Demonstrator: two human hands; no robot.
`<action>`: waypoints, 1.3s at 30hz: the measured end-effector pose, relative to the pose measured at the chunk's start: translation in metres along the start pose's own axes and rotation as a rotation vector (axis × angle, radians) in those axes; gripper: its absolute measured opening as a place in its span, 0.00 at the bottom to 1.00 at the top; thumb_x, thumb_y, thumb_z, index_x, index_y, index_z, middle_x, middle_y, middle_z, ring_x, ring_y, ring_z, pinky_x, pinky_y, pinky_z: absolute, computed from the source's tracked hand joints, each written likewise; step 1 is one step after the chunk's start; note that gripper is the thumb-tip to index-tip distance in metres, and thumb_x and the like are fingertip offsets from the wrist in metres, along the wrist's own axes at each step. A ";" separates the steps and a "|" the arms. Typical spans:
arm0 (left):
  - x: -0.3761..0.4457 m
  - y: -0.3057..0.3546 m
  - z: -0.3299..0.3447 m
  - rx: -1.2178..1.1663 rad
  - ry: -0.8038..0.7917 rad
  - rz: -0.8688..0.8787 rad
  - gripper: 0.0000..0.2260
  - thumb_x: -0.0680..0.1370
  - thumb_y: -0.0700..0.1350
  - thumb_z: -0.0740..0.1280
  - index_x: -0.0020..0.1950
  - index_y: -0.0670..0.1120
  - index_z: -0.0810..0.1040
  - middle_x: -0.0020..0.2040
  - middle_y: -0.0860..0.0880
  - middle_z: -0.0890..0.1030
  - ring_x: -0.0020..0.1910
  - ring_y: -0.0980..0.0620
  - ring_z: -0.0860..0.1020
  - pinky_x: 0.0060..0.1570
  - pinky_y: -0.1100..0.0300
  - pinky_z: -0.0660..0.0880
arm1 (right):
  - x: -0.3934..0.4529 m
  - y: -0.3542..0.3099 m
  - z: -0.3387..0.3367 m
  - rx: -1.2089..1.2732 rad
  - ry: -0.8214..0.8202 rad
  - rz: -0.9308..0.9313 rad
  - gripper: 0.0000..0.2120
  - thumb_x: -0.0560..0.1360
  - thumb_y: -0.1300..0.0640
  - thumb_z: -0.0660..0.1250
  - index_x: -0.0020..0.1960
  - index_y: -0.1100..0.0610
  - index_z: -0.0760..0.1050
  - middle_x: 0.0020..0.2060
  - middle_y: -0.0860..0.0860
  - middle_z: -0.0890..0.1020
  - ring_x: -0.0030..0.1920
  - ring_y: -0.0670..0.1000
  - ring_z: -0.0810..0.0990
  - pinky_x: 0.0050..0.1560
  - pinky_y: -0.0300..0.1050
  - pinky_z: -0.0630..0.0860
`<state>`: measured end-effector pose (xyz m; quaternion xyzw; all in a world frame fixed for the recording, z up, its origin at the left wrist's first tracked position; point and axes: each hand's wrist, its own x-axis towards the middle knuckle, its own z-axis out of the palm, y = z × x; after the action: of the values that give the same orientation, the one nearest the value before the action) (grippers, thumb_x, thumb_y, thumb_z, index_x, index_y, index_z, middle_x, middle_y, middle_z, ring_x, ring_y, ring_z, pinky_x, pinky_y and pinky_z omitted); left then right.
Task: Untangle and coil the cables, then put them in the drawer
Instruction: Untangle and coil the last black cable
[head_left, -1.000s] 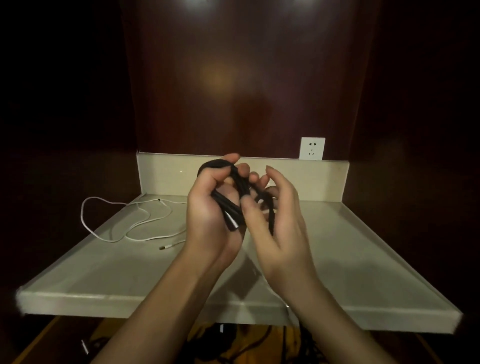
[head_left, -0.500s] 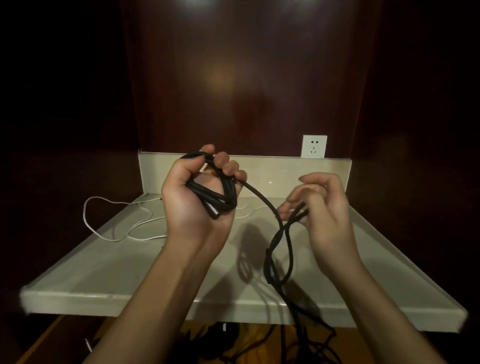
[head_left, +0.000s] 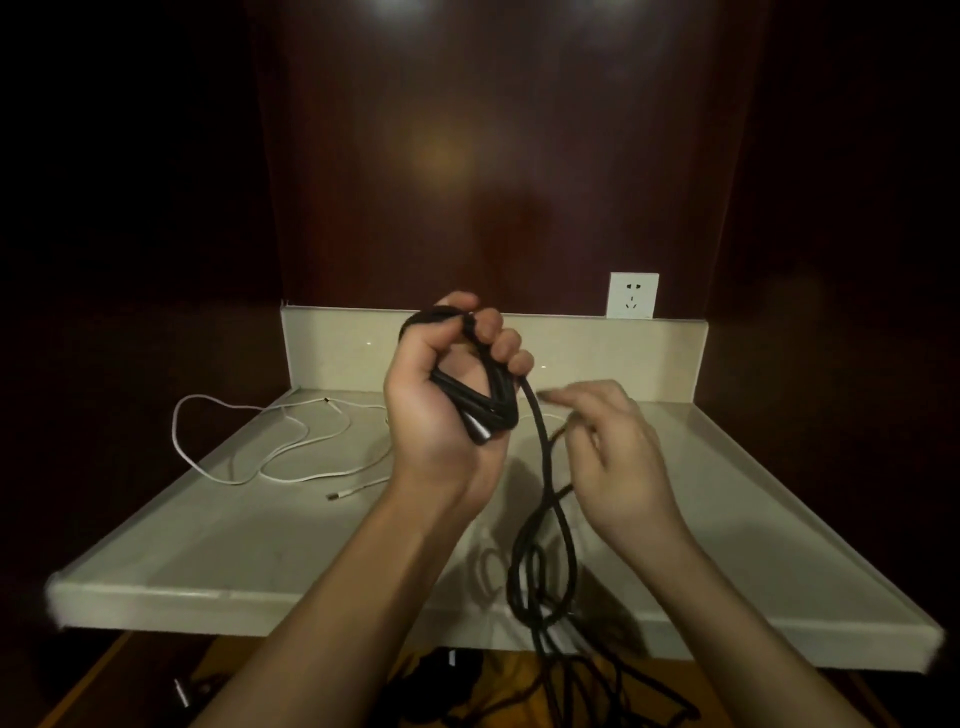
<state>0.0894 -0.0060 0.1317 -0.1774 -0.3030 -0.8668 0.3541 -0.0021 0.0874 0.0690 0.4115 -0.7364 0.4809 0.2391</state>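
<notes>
Black cable (head_left: 543, 452) partly coiled in our left hand (head_left: 441, 395); right hand (head_left: 613, 447) pinches the loose run. Long tail hangs off the desk (head_left: 234, 545). White cable (head_left: 291, 447) untouched there; drawer unseen.

My left hand (head_left: 441, 415) and right hand (head_left: 618, 457) are both bare, with no rings, no watch and no gloves on me. My forearms are uncovered right down to the near edge, no sleeve showing. My fingernails are short and plain.
</notes>
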 end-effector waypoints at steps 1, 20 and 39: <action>0.001 -0.003 -0.002 0.000 0.009 -0.006 0.06 0.72 0.43 0.59 0.47 0.44 0.69 0.36 0.48 0.67 0.32 0.52 0.66 0.33 0.62 0.68 | -0.003 -0.019 -0.002 0.176 0.085 0.011 0.18 0.77 0.61 0.55 0.60 0.55 0.80 0.54 0.48 0.79 0.58 0.46 0.77 0.60 0.41 0.74; -0.009 0.008 0.004 0.002 0.073 0.024 0.18 0.76 0.59 0.60 0.47 0.43 0.71 0.35 0.48 0.67 0.32 0.53 0.65 0.35 0.62 0.63 | -0.022 -0.036 0.032 0.364 0.002 -0.035 0.13 0.80 0.48 0.56 0.48 0.56 0.74 0.35 0.47 0.76 0.35 0.49 0.75 0.36 0.53 0.72; 0.010 -0.010 -0.051 1.177 -0.002 0.843 0.14 0.81 0.53 0.58 0.55 0.42 0.72 0.41 0.54 0.71 0.36 0.55 0.71 0.37 0.57 0.68 | -0.045 -0.014 0.017 0.112 -0.740 0.179 0.06 0.82 0.52 0.61 0.50 0.51 0.74 0.36 0.52 0.85 0.35 0.43 0.82 0.42 0.37 0.76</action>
<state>0.0704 -0.0387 0.0949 -0.0598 -0.6257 -0.3493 0.6949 0.0348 0.0857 0.0355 0.5037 -0.7785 0.3584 -0.1084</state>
